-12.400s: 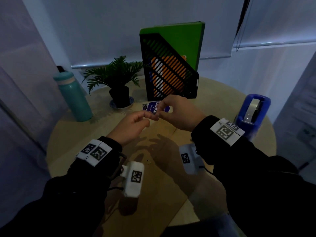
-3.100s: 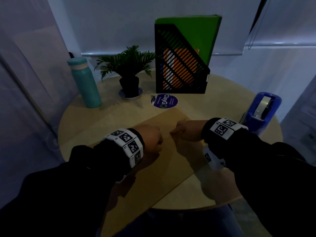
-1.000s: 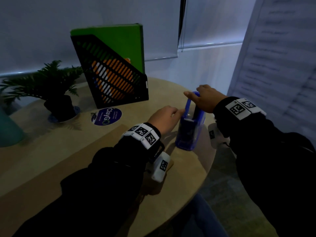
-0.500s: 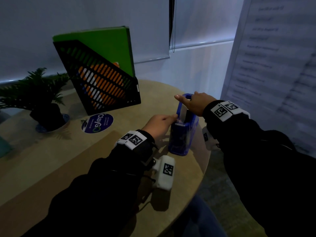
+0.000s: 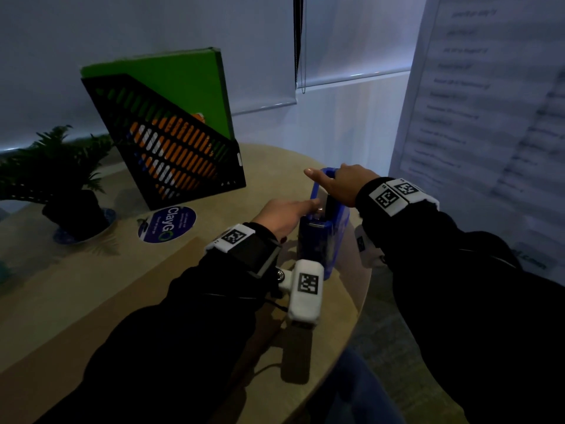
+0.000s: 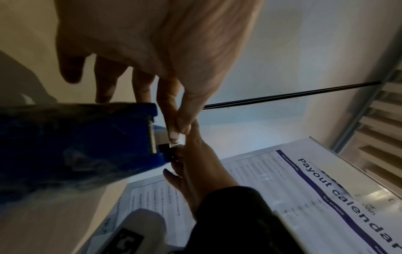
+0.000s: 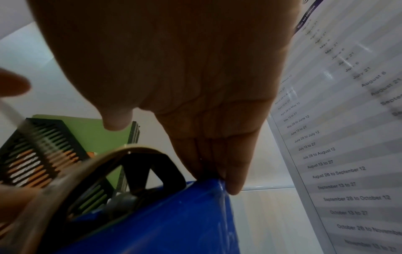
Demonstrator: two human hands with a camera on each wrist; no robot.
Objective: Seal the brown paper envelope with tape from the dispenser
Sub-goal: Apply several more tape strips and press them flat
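Note:
The blue tape dispenser (image 5: 318,240) stands near the table's right edge. My left hand (image 5: 315,206) reaches its cutter end. In the left wrist view, the left hand (image 6: 176,137) pinches the tape end (image 6: 162,137) between thumb and forefinger at the blade of the dispenser (image 6: 76,146). My right hand (image 5: 333,185) lies on top of the dispenser. In the right wrist view, the right hand's (image 7: 174,154) straight fingers (image 7: 230,180) press on the dispenser's (image 7: 174,223) blue rim beside the tape roll (image 7: 71,173). The brown envelope (image 5: 107,301) lies flat under my left forearm.
A black mesh file holder (image 5: 171,154) with a green folder stands at the back. A potted plant (image 5: 61,185) is at the left and a round blue sticker (image 5: 166,223) in front. A printed calendar board (image 5: 489,117) stands right. The table edge (image 5: 363,286) runs beside the dispenser.
Both hands left the envelope and moved right to the dispenser. Over the last half second the left fingers settled on the tape end; the right hand stayed on top.

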